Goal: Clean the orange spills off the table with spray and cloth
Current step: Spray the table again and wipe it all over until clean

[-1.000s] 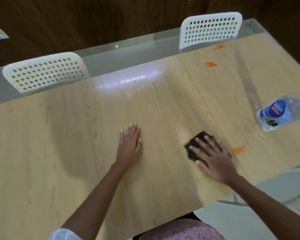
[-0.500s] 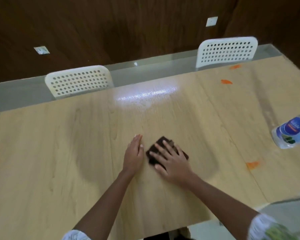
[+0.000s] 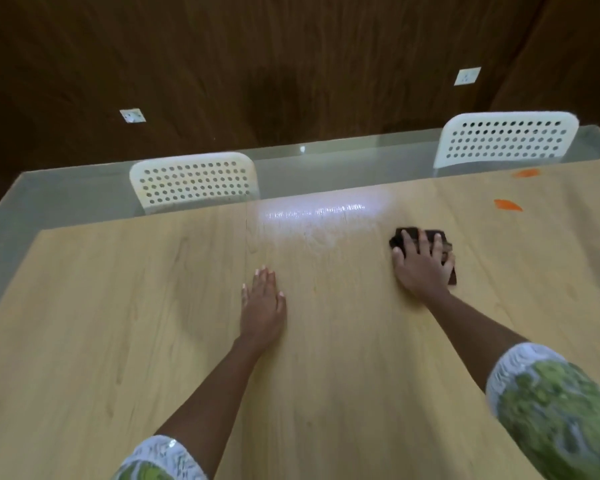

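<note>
My right hand (image 3: 421,263) presses flat, fingers spread, on a dark folded cloth (image 3: 404,235) on the light wooden table (image 3: 118,323), right of centre. My left hand (image 3: 262,301) rests flat on the bare tabletop, palm down, a little left of and nearer than the cloth. Two orange spills lie at the far right: one (image 3: 508,205) beyond the cloth, another (image 3: 526,173) near the table's far edge. The spray bottle is out of view.
Two white perforated chairs stand at the far side, one at left (image 3: 194,181) and one at right (image 3: 506,140). A glossy wet patch (image 3: 316,213) reflects light near the far edge. A dark wood wall rises behind.
My right hand has slid the cloth away from my left hand, to the right and farther across the table. The view has shifted left, so the bottle and the near spill left the frame.
</note>
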